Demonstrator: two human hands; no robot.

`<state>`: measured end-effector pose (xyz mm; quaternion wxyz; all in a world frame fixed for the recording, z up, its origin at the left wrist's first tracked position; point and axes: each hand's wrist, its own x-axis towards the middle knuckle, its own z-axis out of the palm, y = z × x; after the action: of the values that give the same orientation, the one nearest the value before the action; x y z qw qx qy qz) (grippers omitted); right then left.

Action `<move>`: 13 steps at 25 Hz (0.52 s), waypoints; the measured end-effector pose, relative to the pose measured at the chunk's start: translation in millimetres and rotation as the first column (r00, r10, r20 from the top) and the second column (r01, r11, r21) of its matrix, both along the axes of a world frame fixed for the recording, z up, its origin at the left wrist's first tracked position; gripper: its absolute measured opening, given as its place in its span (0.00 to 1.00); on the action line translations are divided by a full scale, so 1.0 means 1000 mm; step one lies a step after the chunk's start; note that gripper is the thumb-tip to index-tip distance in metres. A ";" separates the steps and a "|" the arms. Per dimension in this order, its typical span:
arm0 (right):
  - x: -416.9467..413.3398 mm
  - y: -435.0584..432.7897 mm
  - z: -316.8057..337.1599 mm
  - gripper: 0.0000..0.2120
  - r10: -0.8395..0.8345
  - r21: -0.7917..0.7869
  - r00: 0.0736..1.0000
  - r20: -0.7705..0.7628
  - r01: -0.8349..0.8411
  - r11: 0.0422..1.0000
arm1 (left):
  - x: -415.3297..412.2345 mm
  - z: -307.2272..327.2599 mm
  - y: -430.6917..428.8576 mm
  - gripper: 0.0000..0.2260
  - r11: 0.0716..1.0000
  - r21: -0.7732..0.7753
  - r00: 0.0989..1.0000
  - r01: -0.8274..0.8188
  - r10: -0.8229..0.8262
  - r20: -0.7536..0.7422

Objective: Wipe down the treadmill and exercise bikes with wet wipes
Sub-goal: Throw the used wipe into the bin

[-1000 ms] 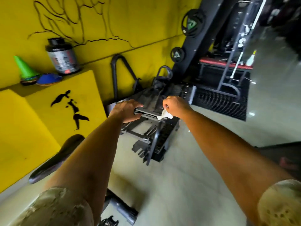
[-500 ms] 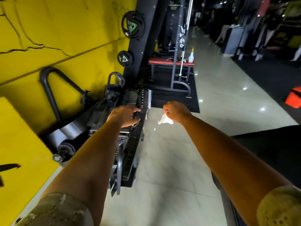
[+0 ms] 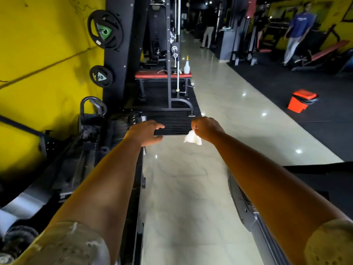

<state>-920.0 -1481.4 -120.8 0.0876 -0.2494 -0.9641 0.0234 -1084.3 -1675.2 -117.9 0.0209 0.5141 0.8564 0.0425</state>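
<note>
My right hand [image 3: 207,129] pinches a crumpled white wet wipe [image 3: 192,139], which hangs below the fingers over the pale tiled floor. My left hand [image 3: 145,132] floats beside it with fingers loosely spread, holding nothing and touching nothing. Both arms stretch forward at mid-frame. A black exercise machine [image 3: 86,161] with a chain and a looped handle lies low along the left, under my left forearm. A dark machine edge [image 3: 246,205] shows under my right forearm.
Yellow wall [image 3: 47,54] with weight plates [image 3: 104,29] on the left. Ahead stands a red bench [image 3: 162,75] with a spray bottle [image 3: 187,65] on a ribbed black mat [image 3: 172,121]. An orange bin [image 3: 301,100] sits right. A person [image 3: 296,29] stands at far right.
The view has swung right, away from the black machine. My left hand has let go of the machine and now hangs free. The right hand still holds the wipe.
</note>
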 end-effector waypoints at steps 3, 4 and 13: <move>-0.011 0.052 -0.003 0.10 -0.051 -0.016 0.998 -0.032 0.051 0.999 | -0.020 0.002 0.061 0.24 0.999 0.013 0.999 0.048 -0.048 -0.005; -0.015 0.073 -0.004 0.10 -0.072 -0.020 0.997 -0.035 0.072 0.997 | -0.026 0.001 0.085 0.24 0.997 0.011 0.997 0.074 -0.074 0.002; -0.060 0.294 0.008 0.10 -0.161 -0.042 0.986 -0.045 0.159 0.986 | -0.080 0.001 0.324 0.24 0.987 -0.021 0.987 0.157 -0.156 0.044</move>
<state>-980.5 -1187.2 -112.7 0.1076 -0.3270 -0.9380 0.0407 -1164.6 -1350.9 -116.7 0.0484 0.5785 0.8132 0.0412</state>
